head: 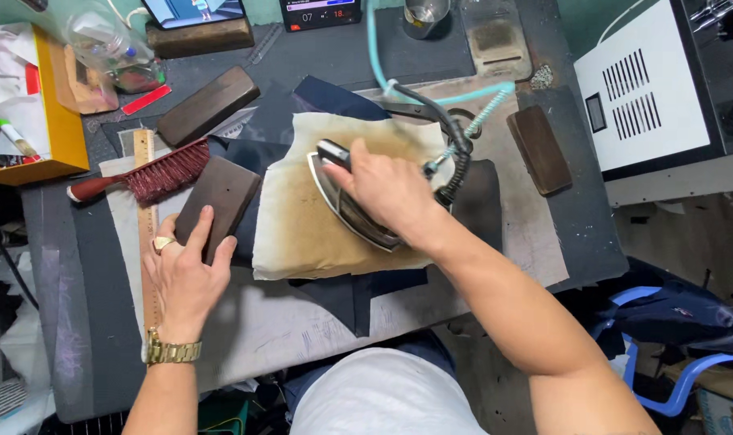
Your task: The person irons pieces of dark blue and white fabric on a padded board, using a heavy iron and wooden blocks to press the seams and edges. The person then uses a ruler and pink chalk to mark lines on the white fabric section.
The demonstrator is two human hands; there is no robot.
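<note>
A steam iron (346,201) rests on a scorched cream pressing cloth (302,229) at the middle of the padded table (84,322), over dark navy fabric (342,294). The right hand (387,189) is wrapped around its handle. To the left, the left hand (185,274) lies flat, fingers spread, on a dark wooden block (221,197). A wooden ruler (147,217) and red-bristled brush (161,171) lie just beyond.

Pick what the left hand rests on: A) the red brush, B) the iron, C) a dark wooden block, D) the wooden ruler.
C: the left hand lies with fingers on the dark wooden block, while the right hand grips the iron.
</note>
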